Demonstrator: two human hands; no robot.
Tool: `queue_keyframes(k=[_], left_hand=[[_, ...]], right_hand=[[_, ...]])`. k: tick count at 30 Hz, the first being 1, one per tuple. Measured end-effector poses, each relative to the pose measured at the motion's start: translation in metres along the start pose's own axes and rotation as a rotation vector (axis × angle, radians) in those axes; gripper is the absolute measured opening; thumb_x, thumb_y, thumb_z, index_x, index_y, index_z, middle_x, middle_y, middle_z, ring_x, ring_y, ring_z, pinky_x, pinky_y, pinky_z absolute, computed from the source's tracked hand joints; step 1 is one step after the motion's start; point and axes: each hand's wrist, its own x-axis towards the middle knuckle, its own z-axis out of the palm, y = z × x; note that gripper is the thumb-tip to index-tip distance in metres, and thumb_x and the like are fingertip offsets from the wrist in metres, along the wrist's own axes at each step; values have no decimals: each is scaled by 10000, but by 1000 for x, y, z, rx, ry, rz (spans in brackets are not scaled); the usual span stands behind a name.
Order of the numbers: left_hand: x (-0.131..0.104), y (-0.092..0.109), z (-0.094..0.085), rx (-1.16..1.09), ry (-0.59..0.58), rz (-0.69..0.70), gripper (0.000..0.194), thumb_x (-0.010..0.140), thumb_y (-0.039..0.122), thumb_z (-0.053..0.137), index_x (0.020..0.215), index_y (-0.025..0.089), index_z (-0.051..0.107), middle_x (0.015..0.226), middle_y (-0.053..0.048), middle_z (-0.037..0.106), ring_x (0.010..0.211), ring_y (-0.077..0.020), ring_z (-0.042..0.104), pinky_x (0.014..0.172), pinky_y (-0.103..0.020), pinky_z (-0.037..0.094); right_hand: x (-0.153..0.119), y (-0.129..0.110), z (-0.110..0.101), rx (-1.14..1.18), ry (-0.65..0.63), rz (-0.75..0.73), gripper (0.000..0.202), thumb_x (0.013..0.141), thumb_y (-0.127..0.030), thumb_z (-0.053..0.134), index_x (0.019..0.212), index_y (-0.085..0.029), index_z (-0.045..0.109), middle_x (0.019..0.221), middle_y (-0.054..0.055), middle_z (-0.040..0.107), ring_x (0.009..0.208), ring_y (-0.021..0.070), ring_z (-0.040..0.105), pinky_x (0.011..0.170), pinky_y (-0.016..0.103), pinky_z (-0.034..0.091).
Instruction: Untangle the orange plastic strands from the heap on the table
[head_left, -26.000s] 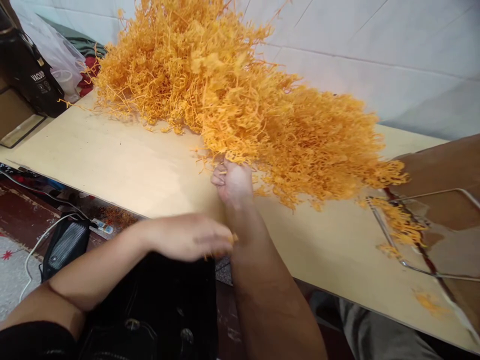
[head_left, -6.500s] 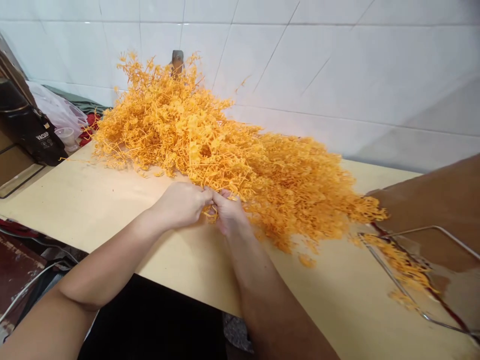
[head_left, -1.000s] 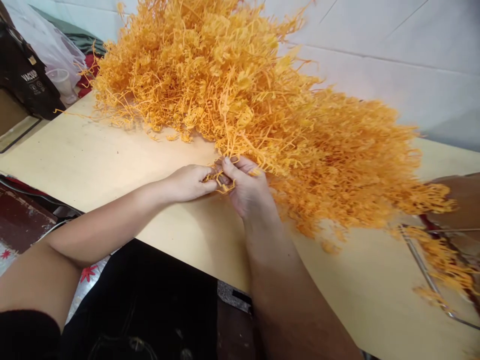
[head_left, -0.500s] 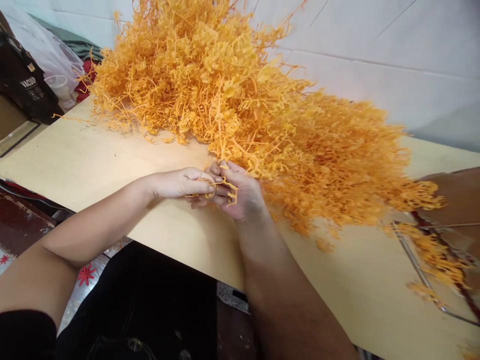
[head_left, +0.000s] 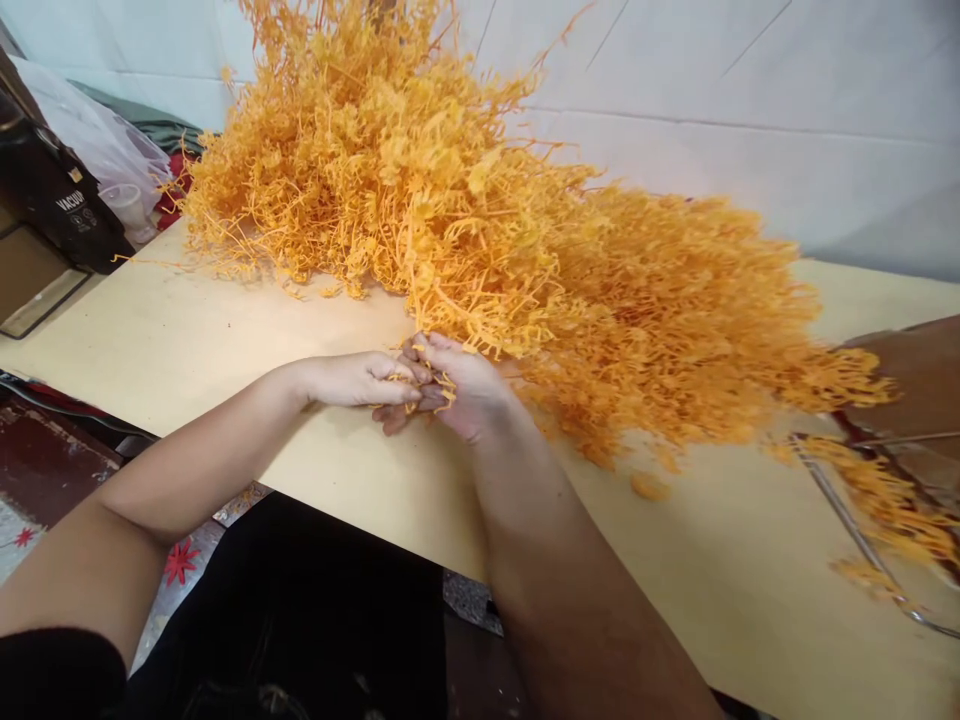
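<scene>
A large bushy heap of orange dried-looking sprigs (head_left: 465, 220) lies across the pale table (head_left: 330, 470). At its front edge my two hands meet over the tabletop. My left hand (head_left: 375, 380) is closed, thumb and fingers pinching thin orange sprigs. Touching it, my right hand (head_left: 457, 385) is closed around stems at the heap's near side, with small orange bits (head_left: 447, 388) sticking out over the palm. Some fingertips overlap, and the exact ends of the stems are hidden between them.
At the left are a black box marked VACUUM (head_left: 71, 205), a clear cup (head_left: 126, 205) and a plastic bag (head_left: 97, 120). Loose orange pieces (head_left: 885, 500) and a metal rod (head_left: 847, 520) lie at the right, near a brown cardboard piece (head_left: 915, 380). A wall stands behind.
The view has shifted slightly. Both hands stay together, and the orange bits over my right palm now stick out less.
</scene>
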Motion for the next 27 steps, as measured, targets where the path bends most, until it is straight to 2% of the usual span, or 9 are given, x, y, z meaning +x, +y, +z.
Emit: queue_keyframes(k=[4,7,9,11,12,14,17,22,27], left_hand=[[-3,5,-4,27,-216,-82,384,780,404,561,503,139,586,498,-53,593,459,-95,496,487,-224,402],[-9,12,-3,-11,-303,-155,381,749,445,597,508,149,604,487,-59,594,445,-111,504,473,-235,415],[-17,17,0,-42,-460,-191,383,771,456,569,538,156,626,502,-66,607,464,-120,521,490,-238,430],[-26,23,3,-55,-586,-198,382,801,449,529,587,157,651,575,-84,649,519,-126,548,536,-237,450],[-29,25,4,-53,-574,-189,365,810,437,521,629,155,664,640,-94,675,553,-124,559,557,-232,455],[-34,27,3,-35,-396,-149,295,814,395,524,788,146,682,793,-104,705,606,-113,570,581,-215,456],[-28,26,-3,73,-3,-97,302,819,278,483,1055,137,607,903,-86,692,637,-87,563,576,-191,438],[-3,18,-11,518,707,29,207,801,158,404,875,116,592,846,-42,630,730,-88,530,700,-212,416],[7,17,-6,901,826,-156,322,747,453,558,881,160,575,819,-44,612,742,-156,528,686,-268,387]], right_hand=[[-3,0,9,-64,-51,143,283,650,-262,627,596,-195,358,431,-82,380,384,56,384,417,204,390],[-3,-3,9,-75,-49,201,250,705,-209,570,604,-192,341,385,-95,338,328,27,291,348,142,266],[-2,-5,1,-76,-38,210,241,750,-216,530,627,-199,324,369,-111,292,303,18,189,321,134,140],[0,-7,-8,-85,11,154,257,774,-248,525,650,-206,304,383,-121,283,309,17,153,330,137,100],[1,-7,-11,-102,42,102,276,774,-266,538,655,-207,296,393,-124,284,318,16,161,337,136,106],[4,-4,-14,-177,68,1,295,765,-306,561,655,-206,306,412,-117,300,339,20,206,347,140,140],[9,4,-11,-318,100,-76,295,741,-350,576,647,-204,337,443,-96,339,370,33,277,351,157,189],[14,10,-6,-431,131,-117,283,706,-377,602,669,-216,372,445,-106,302,353,34,239,329,163,190],[17,10,-5,-502,135,-203,117,700,-230,534,660,-203,427,429,-108,298,354,32,245,339,168,225]])
